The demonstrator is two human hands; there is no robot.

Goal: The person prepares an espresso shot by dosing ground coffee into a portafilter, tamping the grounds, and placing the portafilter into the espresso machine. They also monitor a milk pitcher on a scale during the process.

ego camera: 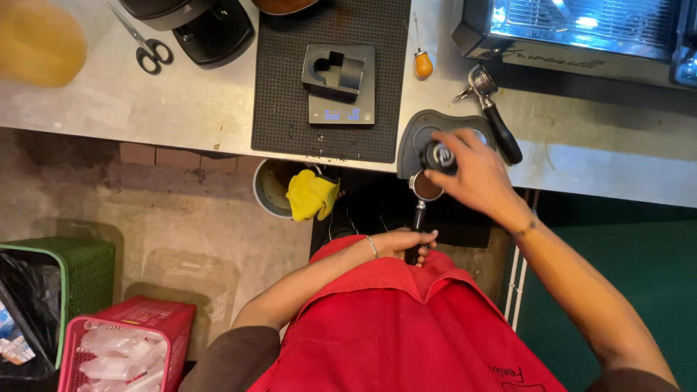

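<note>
My left hand (408, 243) grips the black handle of a portafilter (423, 190), whose round basket holds brown coffee grounds and rests at the counter's front edge. My right hand (468, 174) holds a round black tamper (440, 157) just above and behind the basket, over a grey tamping mat (415, 138). A second portafilter (494, 109) lies on the counter right of the mat.
A scale (341, 110) with a black holder block sits on a black rubber mat (290, 87). Scissors (145, 45) lie far left, and a small orange-handled tool (422, 64) lies near the espresso machine (581, 33). A yellow cloth (312, 194) hangs over a bin; green and red crates stand below left.
</note>
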